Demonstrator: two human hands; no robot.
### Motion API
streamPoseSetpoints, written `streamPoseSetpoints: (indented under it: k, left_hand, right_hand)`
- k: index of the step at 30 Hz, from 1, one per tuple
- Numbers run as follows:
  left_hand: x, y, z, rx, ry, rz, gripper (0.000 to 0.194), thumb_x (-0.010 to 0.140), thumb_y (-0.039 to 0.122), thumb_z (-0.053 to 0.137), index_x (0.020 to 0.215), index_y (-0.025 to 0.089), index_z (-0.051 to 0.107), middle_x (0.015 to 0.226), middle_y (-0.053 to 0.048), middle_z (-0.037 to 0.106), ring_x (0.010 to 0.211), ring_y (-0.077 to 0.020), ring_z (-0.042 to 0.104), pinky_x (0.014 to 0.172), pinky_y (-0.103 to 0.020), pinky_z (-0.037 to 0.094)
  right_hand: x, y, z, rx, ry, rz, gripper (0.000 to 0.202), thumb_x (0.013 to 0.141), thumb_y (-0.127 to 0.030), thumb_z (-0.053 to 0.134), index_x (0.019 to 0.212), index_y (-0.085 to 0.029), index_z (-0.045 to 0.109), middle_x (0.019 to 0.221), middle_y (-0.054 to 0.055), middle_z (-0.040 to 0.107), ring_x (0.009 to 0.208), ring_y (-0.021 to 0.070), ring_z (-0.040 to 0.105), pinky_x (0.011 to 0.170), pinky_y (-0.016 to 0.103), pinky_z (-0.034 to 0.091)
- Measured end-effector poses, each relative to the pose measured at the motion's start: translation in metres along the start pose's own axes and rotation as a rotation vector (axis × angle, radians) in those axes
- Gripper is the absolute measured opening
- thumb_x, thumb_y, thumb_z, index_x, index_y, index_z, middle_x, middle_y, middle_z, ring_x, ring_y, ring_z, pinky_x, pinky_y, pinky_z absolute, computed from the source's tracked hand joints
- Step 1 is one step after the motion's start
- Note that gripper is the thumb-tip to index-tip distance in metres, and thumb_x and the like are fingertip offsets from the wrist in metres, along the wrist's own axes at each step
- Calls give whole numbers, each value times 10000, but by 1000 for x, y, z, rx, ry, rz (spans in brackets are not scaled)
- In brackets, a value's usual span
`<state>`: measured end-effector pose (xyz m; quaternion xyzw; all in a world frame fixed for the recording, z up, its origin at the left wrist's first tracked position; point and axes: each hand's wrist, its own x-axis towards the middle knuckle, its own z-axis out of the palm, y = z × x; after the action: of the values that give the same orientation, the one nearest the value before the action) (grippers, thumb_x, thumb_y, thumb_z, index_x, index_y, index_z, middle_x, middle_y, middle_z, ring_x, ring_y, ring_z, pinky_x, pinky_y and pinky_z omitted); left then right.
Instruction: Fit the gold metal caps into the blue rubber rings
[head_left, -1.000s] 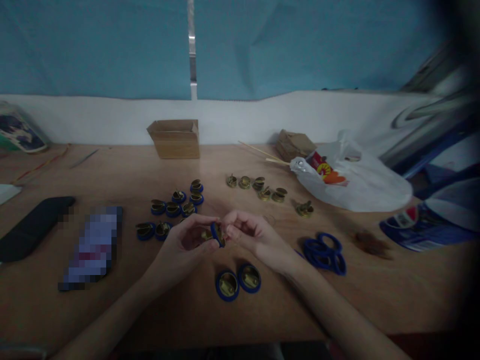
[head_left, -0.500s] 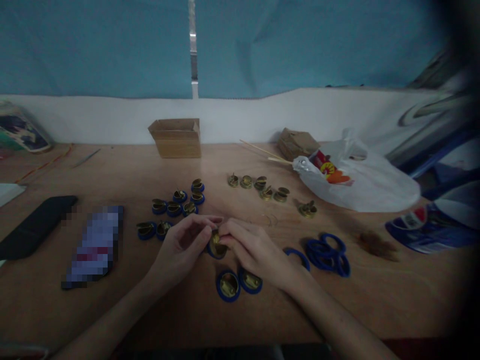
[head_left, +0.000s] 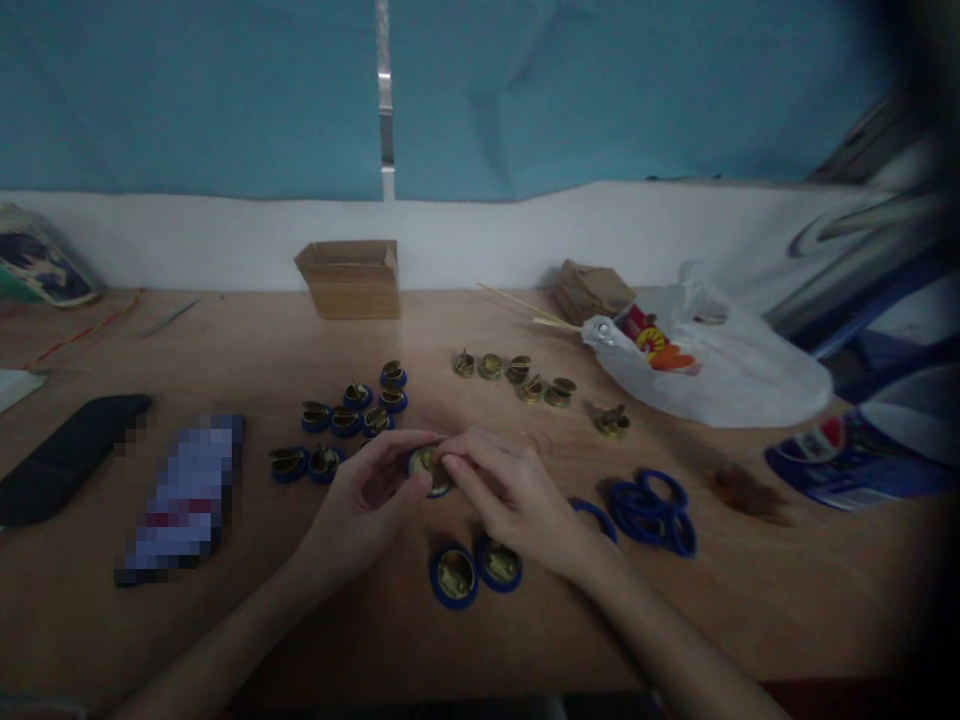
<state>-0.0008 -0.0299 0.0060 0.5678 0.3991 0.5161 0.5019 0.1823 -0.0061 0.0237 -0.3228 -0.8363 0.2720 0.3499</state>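
Between my two hands is a round brass-coloured metal piece in a blue ring (head_left: 430, 472), raised just over the table. My left hand (head_left: 375, 490) grips its left side with thumb and fingers. From the right, my right hand (head_left: 506, 490) pinches its edge; the fingertips partly cover it. Just below lie two similar blue-ringed pieces (head_left: 454, 576). Several more blue-ringed pieces (head_left: 346, 420) stand beyond my left hand, some with raised metal flaps. Brass pieces without rings (head_left: 559, 391) sit farther back. Loose blue rings (head_left: 637, 512) lie right of my right hand.
A cardboard box (head_left: 352, 285) stands by the back wall. To the right are a white plastic bag (head_left: 750, 365), a crumpled brown packet (head_left: 592, 290), a blue package (head_left: 862, 460) and a brown clump (head_left: 750, 493). A black flat object (head_left: 71, 450) and a blurred-out item (head_left: 187, 500) lie left.
The held piece has turned slightly and risen a little, with my right fingers shifted on its edge. The camera view has moved slightly.
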Motion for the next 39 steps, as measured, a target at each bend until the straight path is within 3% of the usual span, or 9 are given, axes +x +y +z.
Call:
streamPoseSetpoints:
  k: [7, 13, 23, 27, 31, 34, 39]
  left_hand:
    - [1, -8, -5, -124, -30, -38, 477, 698, 116, 772, 1144, 241, 657, 1230, -54, 676, 1160, -213, 619, 1006, -347, 487]
    - [1, -5, -6, -79, 59, -9, 426, 655, 81, 798, 1034, 252, 708, 1091, -9, 735, 1051, -184, 670, 959, -309, 519]
    - [-1, -6, -7, 43, 78, -9, 421, 679, 111, 781, 1063, 254, 683, 1112, -7, 720, 1055, -177, 659, 949, -292, 518]
    - [-1, -1, -6, 85, 99, -27, 360, 717, 174, 756, 1063, 225, 670, 1080, -29, 724, 1014, -189, 671, 902, -301, 532]
    - [2, 2, -8, 50, 105, -75, 248, 815, 311, 674, 1027, 182, 667, 1008, -61, 736, 942, -205, 689, 837, -318, 542]
    - [4, -1, -11, -148, 29, -147, 355, 890, 483, 538, 1046, 187, 658, 1027, -84, 731, 904, -219, 699, 792, -341, 549]
    - [2, -4, -14, -270, -161, -181, 532, 822, 654, 511, 1084, 217, 662, 1172, -117, 680, 956, -252, 684, 773, -343, 546]
  right_hand:
    - [0, -4, -5, 65, -5, 3, 166, 968, -212, 461, 1028, -176, 613, 943, 50, 628, 866, 148, 612, 786, 291, 489]
    - [0, -4, -5, 56, -13, -61, 175, 934, -191, 522, 1072, -167, 628, 1030, 75, 598, 937, 159, 599, 826, 304, 497]
    - [0, 1, 3, 82, 182, -124, 107, 886, -141, 608, 932, -187, 692, 1003, 63, 580, 926, 152, 594, 789, 284, 494]
    - [1, -4, 0, 251, 224, 62, 93, 903, -198, 593, 830, -184, 647, 789, 11, 586, 721, 119, 572, 649, 251, 454]
    - [3, -1, -5, 619, 211, 332, 216, 930, -346, 553, 793, -183, 587, 567, -61, 460, 477, 68, 392, 470, 210, 312]
    - [4, 5, -7, 918, 155, 453, 239, 877, -386, 622, 776, -172, 592, 536, -81, 388, 436, 50, 263, 415, 198, 207]
    - [3, 11, -4, 1180, 4, 580, 220, 834, -365, 681, 777, -162, 620, 470, -118, 267, 403, 39, 126, 381, 187, 99]
